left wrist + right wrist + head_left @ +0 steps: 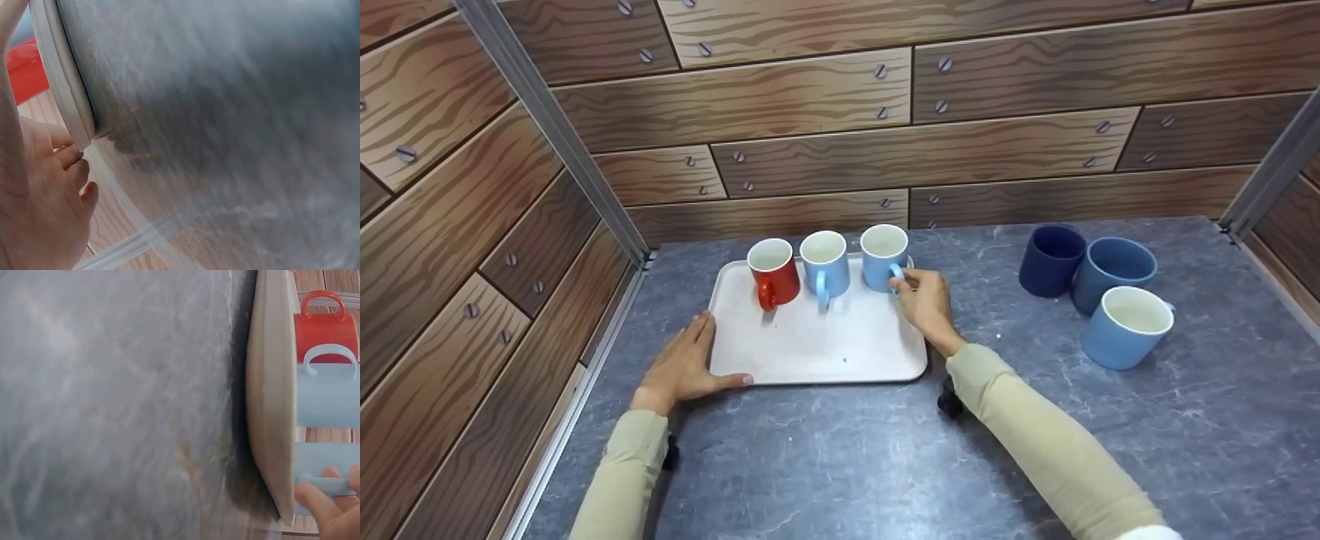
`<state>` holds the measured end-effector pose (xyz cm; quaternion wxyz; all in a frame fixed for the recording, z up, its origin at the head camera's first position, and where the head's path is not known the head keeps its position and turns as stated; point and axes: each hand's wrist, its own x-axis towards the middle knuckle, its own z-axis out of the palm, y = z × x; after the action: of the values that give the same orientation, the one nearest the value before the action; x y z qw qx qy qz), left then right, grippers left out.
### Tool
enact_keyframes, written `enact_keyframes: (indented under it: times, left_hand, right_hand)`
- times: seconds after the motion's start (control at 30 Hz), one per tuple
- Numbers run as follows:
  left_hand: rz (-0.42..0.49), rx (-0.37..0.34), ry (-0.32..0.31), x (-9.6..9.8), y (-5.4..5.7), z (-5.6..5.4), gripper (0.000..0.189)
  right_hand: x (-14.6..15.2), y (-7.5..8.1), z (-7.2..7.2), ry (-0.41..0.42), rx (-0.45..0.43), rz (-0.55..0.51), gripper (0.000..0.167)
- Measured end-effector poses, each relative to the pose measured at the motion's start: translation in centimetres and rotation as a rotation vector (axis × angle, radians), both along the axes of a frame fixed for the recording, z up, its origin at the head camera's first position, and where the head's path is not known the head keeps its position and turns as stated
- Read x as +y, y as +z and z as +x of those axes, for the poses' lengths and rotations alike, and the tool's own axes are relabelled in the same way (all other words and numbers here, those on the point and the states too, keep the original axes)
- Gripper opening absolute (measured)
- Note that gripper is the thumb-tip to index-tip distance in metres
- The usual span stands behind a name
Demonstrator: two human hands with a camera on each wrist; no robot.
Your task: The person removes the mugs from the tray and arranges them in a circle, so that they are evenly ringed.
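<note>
A white tray lies on the grey table, with three mugs in a row along its far side. At the left end stands a red mug, and a light blue mug is in the middle, both with handles facing me. My right hand pinches the handle of the right-hand light blue mug, which stands upright at the tray's far right corner. Spread around the near left corner of the tray, my left hand touches the left edge with its fingers, its thumb along the front edge.
Right of the tray, a dark navy mug, a medium blue mug and another light blue mug stand close together on the table. Wood-patterned walls close off the back and sides.
</note>
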<state>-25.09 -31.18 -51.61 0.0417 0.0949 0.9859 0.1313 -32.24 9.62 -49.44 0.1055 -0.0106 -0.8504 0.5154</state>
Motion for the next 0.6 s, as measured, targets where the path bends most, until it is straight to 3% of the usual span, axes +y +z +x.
enact_keyframes:
  times: [0.27, 0.6]
  left_hand:
    - [0.002, -0.013, 0.005, 0.2, -0.2, 0.0, 0.144]
    - [-0.009, 0.001, 0.001, 0.1, 0.0, 0.0, 0.142]
  right_hand:
    - [1.8, 1.0, 0.6, -0.008, -0.001, -0.016, 0.030]
    - [5.8, 2.5, 1.8, 0.002, -0.001, -0.150, 0.032]
